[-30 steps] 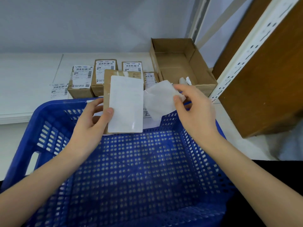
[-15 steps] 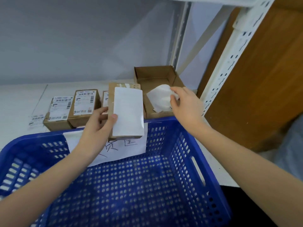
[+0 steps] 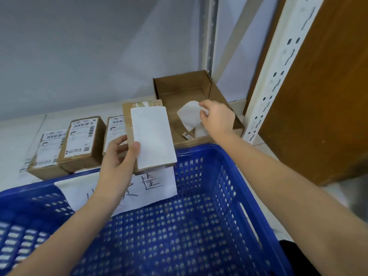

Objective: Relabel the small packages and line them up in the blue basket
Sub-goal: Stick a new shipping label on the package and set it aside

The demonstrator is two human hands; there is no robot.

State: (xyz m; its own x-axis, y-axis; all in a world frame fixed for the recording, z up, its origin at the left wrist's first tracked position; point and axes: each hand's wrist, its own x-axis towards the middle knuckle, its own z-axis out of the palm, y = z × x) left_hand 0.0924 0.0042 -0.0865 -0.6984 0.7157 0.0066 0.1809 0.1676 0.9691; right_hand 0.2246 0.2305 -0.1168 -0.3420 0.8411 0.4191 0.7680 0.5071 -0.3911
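A white shelf under a grey wall carries everything. Nearest, the perforated blue basket [image 3: 199,226] holds no packages yet. Above its rim the left hand [image 3: 117,162] grips a cardboard package [image 3: 129,124], its blank white label [image 3: 152,136] smooth and flat. The right hand [image 3: 216,118] has carried the crumpled backing [image 3: 188,115] into the open box [image 3: 179,90] (still pinched), so labelling looks finished; three barcoded packages [image 3: 83,140] wait behind.
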